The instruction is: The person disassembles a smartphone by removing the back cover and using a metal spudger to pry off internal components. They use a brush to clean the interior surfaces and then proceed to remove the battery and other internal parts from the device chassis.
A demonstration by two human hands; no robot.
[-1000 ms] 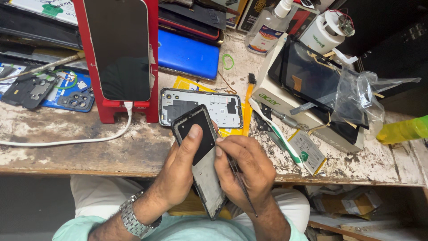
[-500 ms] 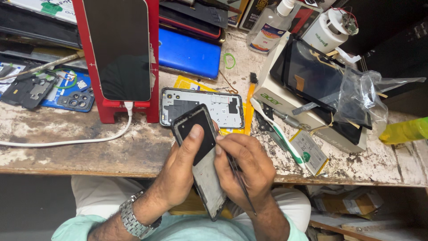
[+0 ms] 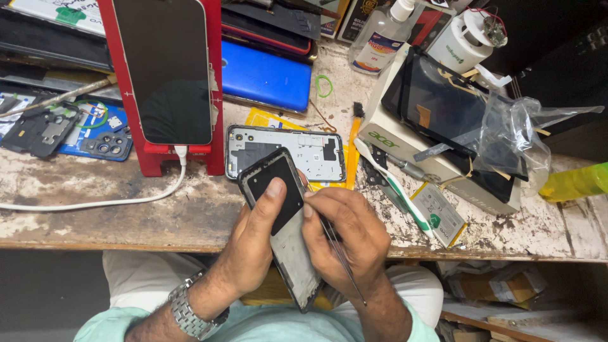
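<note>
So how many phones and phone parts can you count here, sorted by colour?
Red: 1, the red stand holding a charging phone.
Blue: 1, the blue phone back.
Black: 1, the black phone frame, held in the left hand and right hand.
Silver: 1, the silver midframe.
Total: 4.

Bare worn wooden bench top [image 3: 95, 218] lies open at the near left, crossed only by a white charging cable [image 3: 95, 204]. Farther back, a red upright phone stand [image 3: 215, 95] blocks the way; the right is crowded by a white cardboard box [image 3: 405, 142] and crumpled clear plastic bag [image 3: 513, 130].
</note>
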